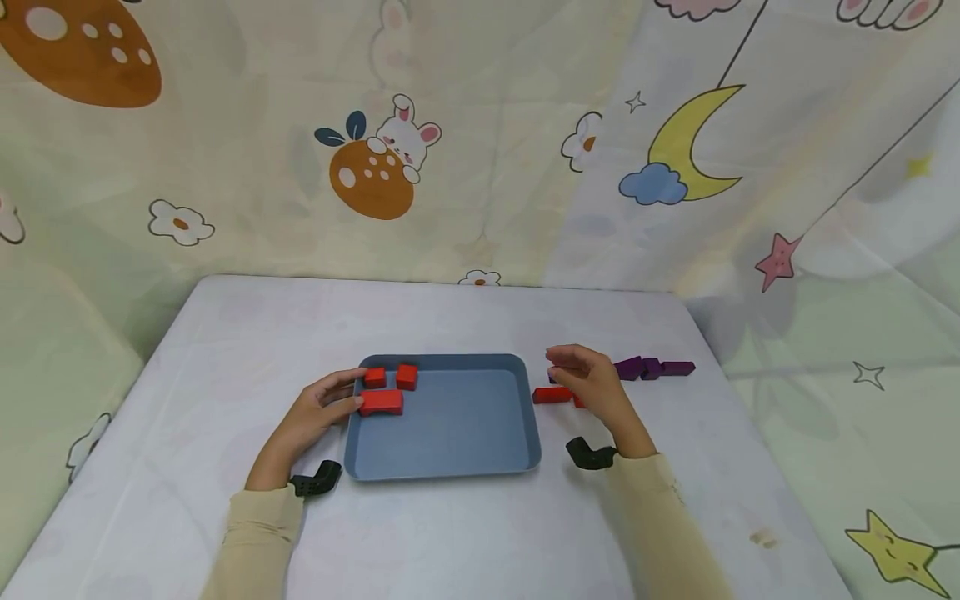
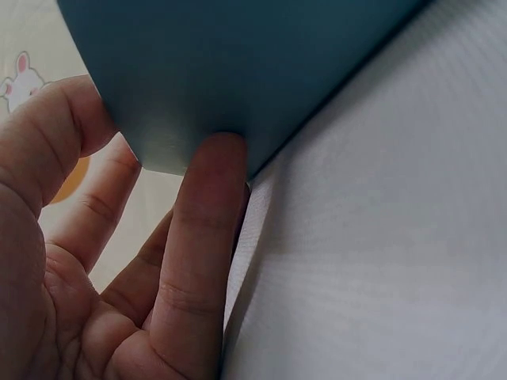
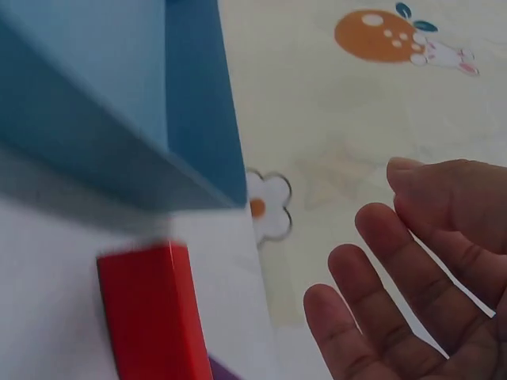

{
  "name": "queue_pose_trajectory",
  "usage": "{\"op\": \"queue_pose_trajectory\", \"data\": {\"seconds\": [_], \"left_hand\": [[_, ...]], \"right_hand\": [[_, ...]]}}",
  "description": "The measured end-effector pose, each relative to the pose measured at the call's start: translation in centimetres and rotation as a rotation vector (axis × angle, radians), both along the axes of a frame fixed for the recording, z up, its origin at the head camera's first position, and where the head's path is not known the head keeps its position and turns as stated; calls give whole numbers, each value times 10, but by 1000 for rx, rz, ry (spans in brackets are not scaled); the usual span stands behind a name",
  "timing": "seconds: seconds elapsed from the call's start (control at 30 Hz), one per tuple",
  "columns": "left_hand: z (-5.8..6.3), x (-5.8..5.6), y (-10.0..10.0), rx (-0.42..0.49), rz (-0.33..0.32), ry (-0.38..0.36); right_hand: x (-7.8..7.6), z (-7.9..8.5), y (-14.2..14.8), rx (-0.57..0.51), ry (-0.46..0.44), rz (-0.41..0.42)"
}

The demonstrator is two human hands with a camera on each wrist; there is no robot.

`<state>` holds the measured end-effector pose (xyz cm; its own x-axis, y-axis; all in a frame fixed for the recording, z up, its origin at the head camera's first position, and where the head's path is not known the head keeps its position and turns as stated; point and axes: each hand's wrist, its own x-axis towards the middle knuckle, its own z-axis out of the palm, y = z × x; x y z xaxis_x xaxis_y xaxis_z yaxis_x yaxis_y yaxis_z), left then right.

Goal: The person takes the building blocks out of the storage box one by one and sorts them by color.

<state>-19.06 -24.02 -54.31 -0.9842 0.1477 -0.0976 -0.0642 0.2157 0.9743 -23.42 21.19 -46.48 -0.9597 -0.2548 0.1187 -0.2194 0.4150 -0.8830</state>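
Note:
My left hand point(image 1: 322, 412) holds the left edge of a shallow blue-grey tray point(image 1: 442, 477). In the left wrist view, one finger point(image 2: 207, 229) lies along the outer wall and another bends over the rim. Three red blocks sit inside near that hand: a longer block point(image 1: 381, 402) and two small ones point(image 1: 374, 378) point(image 1: 407, 377). To the tray's right, my right hand point(image 1: 588, 379) hovers with nothing in its loosely bent, spread fingers. Beneath and beside it on the table are a red block point(image 1: 552, 395) and another partly hidden one.
Several purple blocks point(image 1: 628, 368) lie in a row right of my right hand, partly covered by it. A white cloth covers the table point(image 1: 465, 542). Behind it hangs a printed curtain point(image 1: 487, 167). Dark wrist-worn devices point(image 1: 318, 479) jut out beside both hands.

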Motion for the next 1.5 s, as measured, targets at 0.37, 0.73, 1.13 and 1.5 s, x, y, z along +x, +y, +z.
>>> {"op": "queue_pose_trajectory", "data": {"seconds": [0.37,0.73,1.13,1.5], "left_hand": [[2,1,-2,3,0,-9],[6,2,1,18,-7,-3],[3,1,-1,18,-11,3],[3,1,-1,10,-10,0]], "right_hand": [[-21,-19,-74,-78,-55,109],[-37,-38,-123,-94,-60,281],[-38,-43,-169,-12,-139,313],[-33,-50,-195,148,-50,189]]}}
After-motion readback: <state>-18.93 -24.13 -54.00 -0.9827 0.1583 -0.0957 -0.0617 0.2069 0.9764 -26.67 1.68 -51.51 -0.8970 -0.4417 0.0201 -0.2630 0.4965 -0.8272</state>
